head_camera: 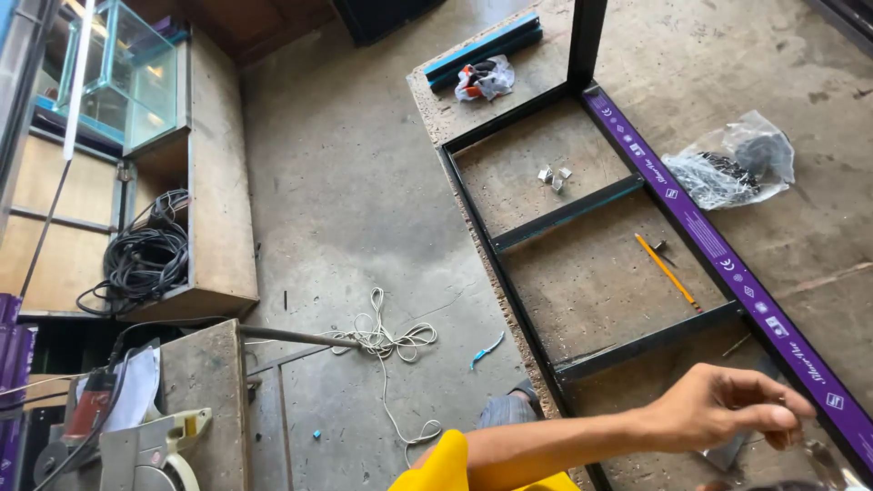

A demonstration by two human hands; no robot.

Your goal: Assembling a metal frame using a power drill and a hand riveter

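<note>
My left hand reaches across to the right from a yellow sleeve, over the near end of a black metal frame lying on a chipboard panel. Its fingertips are pinched together just beside the purple-taped rail; I see nothing held between them. Under the hand lies a small grey metal piece. An orange pencil rests inside the frame further up, and small silver brackets lie in the bay beyond. My right hand is out of view.
A clear bag of screws lies right of the rail. A tangled white cord and my foot are on the concrete floor. A power saw, coiled black cable and a glass tank are on the left.
</note>
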